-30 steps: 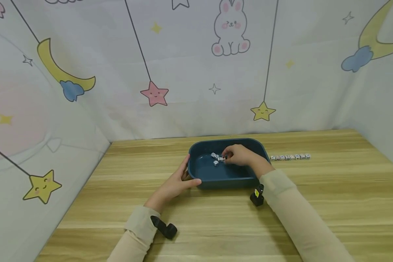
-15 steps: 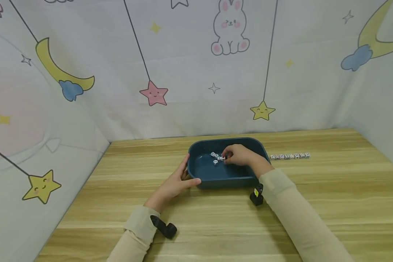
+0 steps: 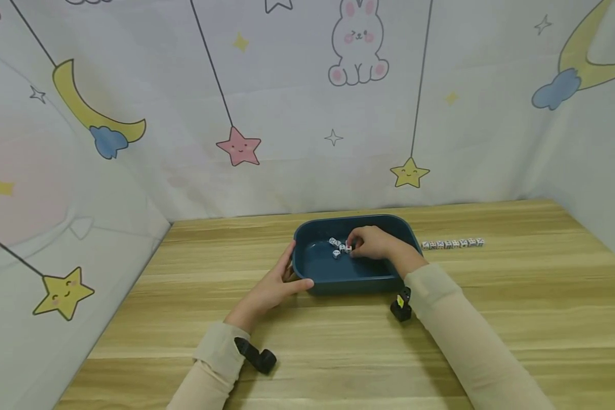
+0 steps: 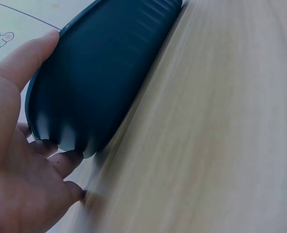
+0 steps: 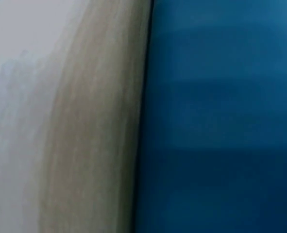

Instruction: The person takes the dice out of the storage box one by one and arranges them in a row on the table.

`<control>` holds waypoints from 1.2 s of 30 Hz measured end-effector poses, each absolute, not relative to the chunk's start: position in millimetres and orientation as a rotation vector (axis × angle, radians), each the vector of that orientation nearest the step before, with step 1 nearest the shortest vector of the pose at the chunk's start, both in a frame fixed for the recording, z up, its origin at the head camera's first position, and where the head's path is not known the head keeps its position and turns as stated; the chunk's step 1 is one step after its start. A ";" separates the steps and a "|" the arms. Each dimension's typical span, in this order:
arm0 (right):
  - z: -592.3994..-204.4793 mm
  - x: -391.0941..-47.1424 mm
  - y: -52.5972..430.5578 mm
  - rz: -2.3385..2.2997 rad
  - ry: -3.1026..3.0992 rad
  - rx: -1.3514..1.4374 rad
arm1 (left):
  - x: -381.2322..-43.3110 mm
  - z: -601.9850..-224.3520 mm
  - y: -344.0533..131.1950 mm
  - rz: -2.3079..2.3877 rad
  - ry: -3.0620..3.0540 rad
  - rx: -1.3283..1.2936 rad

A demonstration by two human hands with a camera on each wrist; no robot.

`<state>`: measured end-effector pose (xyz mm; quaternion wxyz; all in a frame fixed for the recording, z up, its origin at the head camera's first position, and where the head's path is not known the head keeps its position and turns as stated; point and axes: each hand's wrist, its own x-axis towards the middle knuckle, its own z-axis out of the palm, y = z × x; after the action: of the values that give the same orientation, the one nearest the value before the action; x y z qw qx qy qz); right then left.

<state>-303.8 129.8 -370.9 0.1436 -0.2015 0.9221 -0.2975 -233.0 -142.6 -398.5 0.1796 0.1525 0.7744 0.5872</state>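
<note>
A dark blue plastic tub (image 3: 333, 270) with a raised rim stands on the wooden table. My left hand (image 3: 274, 289) grips its left end; in the left wrist view the thumb (image 4: 43, 48) lies on the rim and the fingers (image 4: 68, 160) curl against the outer wall. Inside the tub are several white dice (image 3: 336, 254). My right hand (image 3: 373, 242) reaches over the tub's right side, its thumb and forefinger pinching a die (image 3: 348, 249) at the right of that cluster. The right wrist view shows only the tub's outer wall (image 5: 221, 116), blurred, without the hand.
Right of the tub, several dice (image 3: 455, 244) form a straight row on the table (image 3: 523, 296). A white cloth backdrop (image 3: 287, 188) with printed stars, moons and a rabbit hangs behind and along the sides. Each wrist wears a small black camera (image 3: 256, 356).
The dice by my right fingertips have shifted very slightly. Both hands and the tub keep their places, while the whole head view drifts a little.
</note>
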 end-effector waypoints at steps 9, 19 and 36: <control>-369.4 -302.5 129.0 -0.867 2.656 -0.565 | -231.7 -397.0 -142.5 1.660 2.185 0.439; -366.7 -300.6 128.4 -0.847 2.638 -0.533 | -231.7 -396.3 -141.4 1.647 2.201 0.424; -366.4 -301.3 128.1 -0.791 2.616 -0.489 | -231.9 -396.9 -142.6 1.641 2.190 0.439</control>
<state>-301.3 128.1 -366.4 0.1818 -0.1733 0.9265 -0.2801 -231.9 -142.6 -396.9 0.1840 0.1559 0.7767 0.5819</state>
